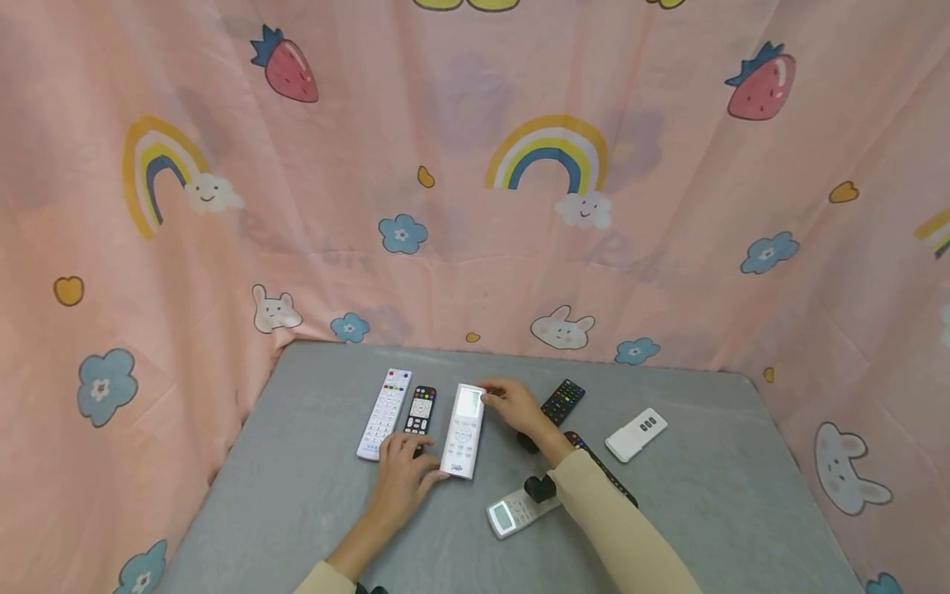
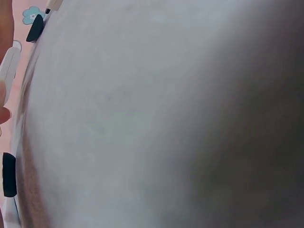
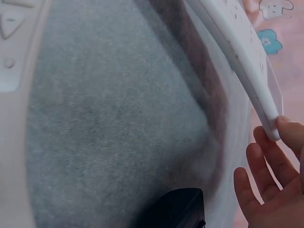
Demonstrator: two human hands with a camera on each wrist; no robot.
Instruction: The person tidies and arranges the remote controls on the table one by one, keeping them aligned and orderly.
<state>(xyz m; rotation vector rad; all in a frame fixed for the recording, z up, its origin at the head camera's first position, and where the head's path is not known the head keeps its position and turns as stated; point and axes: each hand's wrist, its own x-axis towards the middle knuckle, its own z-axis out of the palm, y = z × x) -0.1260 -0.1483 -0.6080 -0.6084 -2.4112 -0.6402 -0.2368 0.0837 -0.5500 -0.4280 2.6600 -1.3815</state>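
Observation:
A white remote with a display (image 1: 463,429) is held between the two hands, tilted up off the grey table. At its upper right corner, the right hand (image 1: 514,404) pinches the end; the right wrist view shows the thumb on one face and fingers behind the white remote (image 3: 247,61). My left hand (image 1: 404,474) pinches its lower left corner with thumb and index finger. The other left fingers lie over the lower part of a small black remote (image 1: 420,408). Beside that lies a long white remote (image 1: 384,412).
Right of the hands lie a black remote (image 1: 564,402), another black one (image 1: 612,474) partly under the right sleeve, and a short white remote (image 1: 637,435). A grey-white remote (image 1: 512,513) lies nearer the front. A patterned pink curtain (image 1: 460,272) hangs behind the grey table (image 1: 297,511).

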